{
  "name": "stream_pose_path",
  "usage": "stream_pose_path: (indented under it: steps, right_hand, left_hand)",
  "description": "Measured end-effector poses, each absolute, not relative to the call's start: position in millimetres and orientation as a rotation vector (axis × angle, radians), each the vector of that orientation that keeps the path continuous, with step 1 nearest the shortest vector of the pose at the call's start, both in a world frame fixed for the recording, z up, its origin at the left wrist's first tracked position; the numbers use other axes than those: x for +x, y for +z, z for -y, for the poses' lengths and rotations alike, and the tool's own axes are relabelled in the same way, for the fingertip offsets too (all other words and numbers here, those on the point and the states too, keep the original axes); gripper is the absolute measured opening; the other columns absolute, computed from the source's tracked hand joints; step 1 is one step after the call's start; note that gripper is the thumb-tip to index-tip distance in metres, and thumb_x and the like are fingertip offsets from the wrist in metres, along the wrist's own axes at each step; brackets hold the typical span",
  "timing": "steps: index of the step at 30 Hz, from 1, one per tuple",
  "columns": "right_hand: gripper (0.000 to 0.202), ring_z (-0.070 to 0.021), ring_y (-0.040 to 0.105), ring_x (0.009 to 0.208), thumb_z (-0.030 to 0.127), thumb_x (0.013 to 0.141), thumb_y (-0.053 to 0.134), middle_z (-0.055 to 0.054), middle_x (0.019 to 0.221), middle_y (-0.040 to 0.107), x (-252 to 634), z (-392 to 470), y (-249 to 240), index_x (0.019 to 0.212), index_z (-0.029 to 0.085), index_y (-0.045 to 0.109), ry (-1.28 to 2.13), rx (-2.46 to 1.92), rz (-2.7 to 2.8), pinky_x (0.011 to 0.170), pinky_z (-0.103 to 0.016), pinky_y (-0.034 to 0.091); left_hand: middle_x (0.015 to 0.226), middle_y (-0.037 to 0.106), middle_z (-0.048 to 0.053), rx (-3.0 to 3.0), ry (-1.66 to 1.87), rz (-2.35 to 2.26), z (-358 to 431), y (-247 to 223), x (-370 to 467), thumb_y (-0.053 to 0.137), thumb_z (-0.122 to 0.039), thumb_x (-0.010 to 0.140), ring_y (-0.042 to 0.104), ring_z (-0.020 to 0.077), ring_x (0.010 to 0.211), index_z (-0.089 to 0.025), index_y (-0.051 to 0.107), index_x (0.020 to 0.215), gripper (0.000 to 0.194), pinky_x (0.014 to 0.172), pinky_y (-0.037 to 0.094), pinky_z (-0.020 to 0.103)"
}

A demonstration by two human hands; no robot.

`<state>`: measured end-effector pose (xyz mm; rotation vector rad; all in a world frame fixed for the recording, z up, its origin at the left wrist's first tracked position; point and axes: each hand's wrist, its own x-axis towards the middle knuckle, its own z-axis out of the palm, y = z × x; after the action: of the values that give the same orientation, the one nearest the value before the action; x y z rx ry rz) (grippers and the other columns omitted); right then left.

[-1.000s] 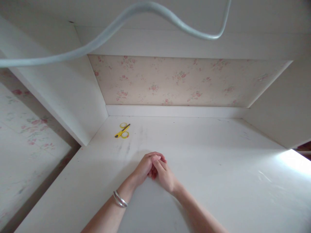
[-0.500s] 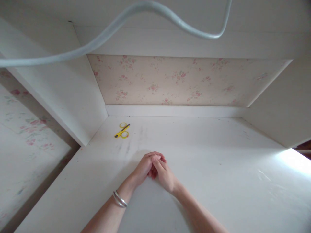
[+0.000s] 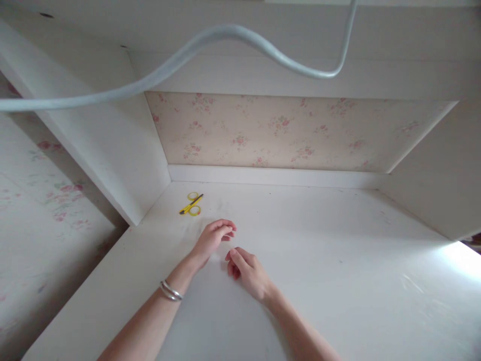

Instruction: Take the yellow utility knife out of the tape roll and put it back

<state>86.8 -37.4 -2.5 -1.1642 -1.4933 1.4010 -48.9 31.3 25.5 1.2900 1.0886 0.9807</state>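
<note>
The left hand [image 3: 211, 237] hovered over the counter [image 3: 319, 250], its grip loosely curled and holding nothing. The right hand [image 3: 246, 269] rested just beside it, likewise half curled and empty. The yellow knife [image 3: 191, 204] lay beyond the left grip, across two tape rolls [image 3: 193, 196]. A careless reach risked contact with an exposed blade.
</note>
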Motion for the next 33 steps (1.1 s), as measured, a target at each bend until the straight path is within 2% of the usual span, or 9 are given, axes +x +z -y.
stream_pose_path:
  steps: [4, 7, 11, 14, 21, 27, 29, 31, 33]
  right_hand:
    - [0.048, -0.0084, 0.045, 0.052, 0.057, 0.089, 0.033, 0.001, 0.061, 0.055, 86, 36, -6, 0.083, 0.016, 0.058, 1.39, -1.195, 1.511, 0.051, -0.021, 0.035]
    - [0.049, -0.0081, 0.045, 0.052, 0.058, 0.089, 0.032, 0.001, 0.061, 0.055, 86, 35, -5, 0.083, 0.016, 0.058, 1.393, -1.203, 1.517, 0.05, -0.02, 0.034]
    - [0.048, -0.0078, 0.046, 0.053, 0.057, 0.089, 0.033, 0.001, 0.063, 0.056, 86, 36, -1, 0.082, 0.016, 0.057, 1.39, -1.209, 1.538, 0.05, -0.02, 0.034]
    - [0.048, -0.0078, 0.046, 0.053, 0.057, 0.089, 0.034, 0.001, 0.063, 0.055, 87, 36, -1, 0.082, 0.016, 0.057, 1.376, -1.213, 1.549, 0.05, -0.02, 0.034]
    - [0.048, -0.0081, 0.045, 0.053, 0.056, 0.089, 0.033, 0.001, 0.06, 0.054, 86, 38, -5, 0.082, 0.016, 0.059, 1.339, -1.222, 1.579, 0.05, -0.02, 0.033]
    - [0.044, -0.0081, 0.044, 0.054, 0.051, 0.09, 0.036, 0.002, 0.06, 0.052, 90, 41, 3, 0.076, 0.016, 0.057, 1.249, -1.217, 1.666, 0.052, -0.02, 0.033]
    - [0.04, -0.0084, 0.044, 0.055, 0.049, 0.088, 0.041, 0.002, 0.061, 0.051, 96, 40, 7, 0.074, 0.016, 0.057, 1.162, -1.21, 1.688, 0.053, -0.021, 0.032]
    - [0.037, -0.009, 0.044, 0.057, 0.047, 0.087, 0.043, 0.002, 0.062, 0.051, 108, 38, 10, 0.075, 0.016, 0.057, 1.1, -1.203, 1.651, 0.054, -0.021, 0.033]
    - [0.035, -0.0102, 0.046, 0.059, 0.045, 0.087, 0.042, 0.001, 0.063, 0.052, 125, 36, 9, 0.078, 0.015, 0.059, 1.071, -1.213, 1.593, 0.056, -0.022, 0.035]
  left_hand:
    - [0.094, 0.067, 0.004, 1.798, 0.953, -1.524, -89, 30, -89, 0.046, -0.026, 0.072, 0.061, 0.0185, 0.087, -0.017, 0.066, 0.093, 0.031, 0.08, 0.047, 0.031]
    - [0.115, 0.062, 0.005, 2.261, 0.788, -1.777, -129, 28, -124, 0.045, -0.019, 0.067, 0.051, 0.022, 0.112, -0.018, 0.067, 0.097, 0.037, 0.101, 0.033, 0.034]
    - [0.129, 0.052, 0.006, 2.404, 0.391, -1.943, -156, 18, -154, 0.048, -0.024, 0.067, 0.04, 0.0273, 0.123, -0.018, 0.061, 0.111, 0.046, 0.104, 0.024, 0.039]
    - [0.136, 0.045, 0.007, 2.37, 0.23, -1.93, -160, 13, -159, 0.045, -0.027, 0.071, 0.042, 0.0282, 0.121, -0.018, 0.054, 0.121, 0.051, 0.102, 0.025, 0.039]
    - [0.123, 0.053, 0.012, 2.344, 0.193, -1.872, -143, 15, -141, 0.042, -0.032, 0.079, 0.052, 0.0243, 0.107, -0.013, 0.055, 0.114, 0.043, 0.091, 0.036, 0.029]
    - [0.117, 0.052, 0.015, 2.326, 0.244, -1.902, -68, 10, -78, 0.042, -0.033, 0.082, 0.058, 0.0228, 0.095, -0.013, 0.054, 0.113, 0.039, 0.081, 0.042, 0.029]
    - [0.115, 0.051, 0.014, 2.301, 0.281, -1.877, -36, 9, -50, 0.042, -0.034, 0.083, 0.06, 0.0193, 0.086, -0.014, 0.053, 0.112, 0.037, 0.075, 0.044, 0.027]
    - [0.113, 0.052, 0.013, 2.313, 0.33, -1.762, -9, 10, -22, 0.04, -0.03, 0.085, 0.06, 0.0161, 0.079, -0.015, 0.051, 0.114, 0.034, 0.069, 0.044, 0.024]
    - [0.111, 0.052, 0.016, 2.287, 0.352, -1.776, 9, 12, 0, 0.042, -0.026, 0.084, 0.06, 0.017, 0.075, -0.013, 0.053, 0.109, 0.03, 0.066, 0.045, 0.026]
